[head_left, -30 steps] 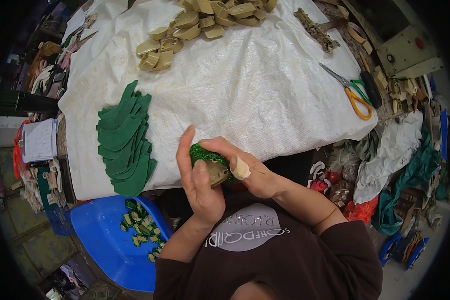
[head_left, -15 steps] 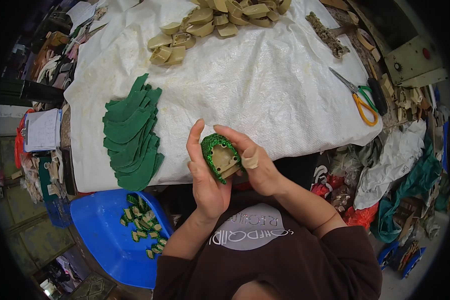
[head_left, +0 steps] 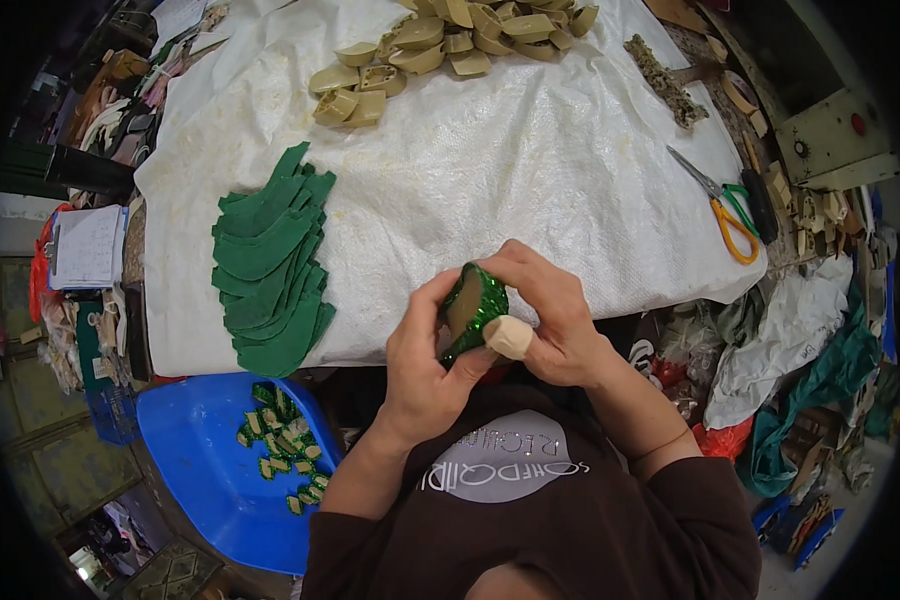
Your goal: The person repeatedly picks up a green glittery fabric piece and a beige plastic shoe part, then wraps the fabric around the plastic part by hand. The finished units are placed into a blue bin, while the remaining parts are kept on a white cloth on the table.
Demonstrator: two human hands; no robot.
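Observation:
Both my hands hold a shoe heel (head_left: pixel 478 312) wrapped in shiny green glitter material, in front of the table's near edge. My left hand (head_left: pixel 425 365) is closed around its left side, thumb at the bottom. From the right, my right hand (head_left: pixel 560 315) grips it, fingers over the top and a thumb with a beige cover (head_left: pixel 510 337) pressed against the lower side. To the left lies an overlapping stack of green fabric pieces (head_left: pixel 270 265). Bare tan heels (head_left: pixel 420 45) are heaped at the far side.
A white woven sheet (head_left: pixel 490 170) covers the table. Scissors (head_left: pixel 718 200) with orange handles lie at its right edge, beside a black-handled tool (head_left: pixel 758 205). A blue basin (head_left: pixel 195 480) at lower left holds several green-covered heels (head_left: pixel 285 445). A clipboard (head_left: pixel 88 248) is at left.
The heel has been turned, so its hollow face with holes no longer shows. My hands have shifted slightly right, and my right fingers and thumb have closed around it.

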